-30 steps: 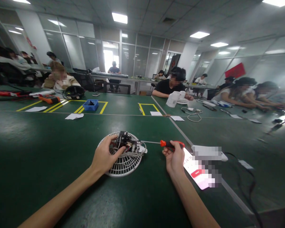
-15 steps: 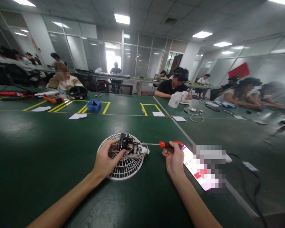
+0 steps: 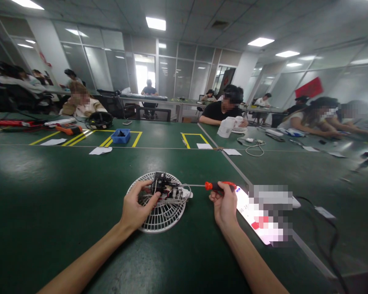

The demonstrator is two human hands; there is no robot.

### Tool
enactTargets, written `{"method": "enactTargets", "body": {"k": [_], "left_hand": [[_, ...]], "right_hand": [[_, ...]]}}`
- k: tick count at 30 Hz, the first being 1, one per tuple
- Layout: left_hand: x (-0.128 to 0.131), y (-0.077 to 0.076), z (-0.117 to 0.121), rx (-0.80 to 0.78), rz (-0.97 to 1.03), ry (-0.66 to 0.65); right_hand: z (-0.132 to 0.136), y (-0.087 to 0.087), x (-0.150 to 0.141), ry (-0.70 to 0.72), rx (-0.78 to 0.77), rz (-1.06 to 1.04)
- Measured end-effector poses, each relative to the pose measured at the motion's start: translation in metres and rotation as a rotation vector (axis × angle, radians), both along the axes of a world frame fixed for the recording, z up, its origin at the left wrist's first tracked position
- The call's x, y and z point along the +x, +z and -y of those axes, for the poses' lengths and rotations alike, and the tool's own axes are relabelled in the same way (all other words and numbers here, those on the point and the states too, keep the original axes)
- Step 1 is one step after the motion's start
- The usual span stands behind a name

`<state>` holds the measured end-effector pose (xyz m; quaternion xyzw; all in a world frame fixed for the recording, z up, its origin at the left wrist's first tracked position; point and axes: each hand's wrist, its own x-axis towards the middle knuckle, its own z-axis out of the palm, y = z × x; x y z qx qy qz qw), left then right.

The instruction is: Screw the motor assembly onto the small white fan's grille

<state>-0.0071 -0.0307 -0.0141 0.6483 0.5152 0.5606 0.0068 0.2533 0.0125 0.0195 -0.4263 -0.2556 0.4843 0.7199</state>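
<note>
My left hand is closed around a black fan motor, thumb on the near side and fingers on the far side. Beneath the motor lies a round white fan grille, flat on the green table. Grey wires and a white part sit at the motor's right end. My right hand grips a screwdriver by its red and black handle. The shaft points left, level, and its tip reaches in among the motor parts, where the exact contact is hidden.
A lit phone lies just right of my right hand, beside a blurred white object with a black cable. Farther off are a blue bin, paper slips and a grey cord. A person in black works across the table.
Almost nothing differs. Both hands keep their holds and the screwdriver stays at the motor; the view has shifted very slightly.
</note>
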Motion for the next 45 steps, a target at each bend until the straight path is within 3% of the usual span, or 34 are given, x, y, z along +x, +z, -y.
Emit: {"method": "enactTargets", "body": {"k": [9,17,25,39,45], "left_hand": [[0.0017,0.0026,0.0009,0.039,-0.005,-0.01],[-0.0011,0.0014,0.0021,0.047,0.005,-0.027],[-0.001,0.0007,0.0021,0.034,0.028,-0.044],[-0.0021,-0.0064,0.0042,0.002,0.123,-0.007],[-0.0015,-0.0001,0.0043,-0.001,0.132,-0.032]], "right_hand": [[-0.0008,-0.0028,-0.0021,0.019,-0.006,-0.002],[-0.0031,-0.0054,-0.0028,0.059,-0.113,-0.043],[-0.0017,-0.0024,0.0003,0.046,-0.06,-0.113],[-0.0036,-0.0032,-0.0007,0.004,-0.012,0.123],[-0.0024,-0.0045,0.0004,0.04,-0.024,-0.02]]}}
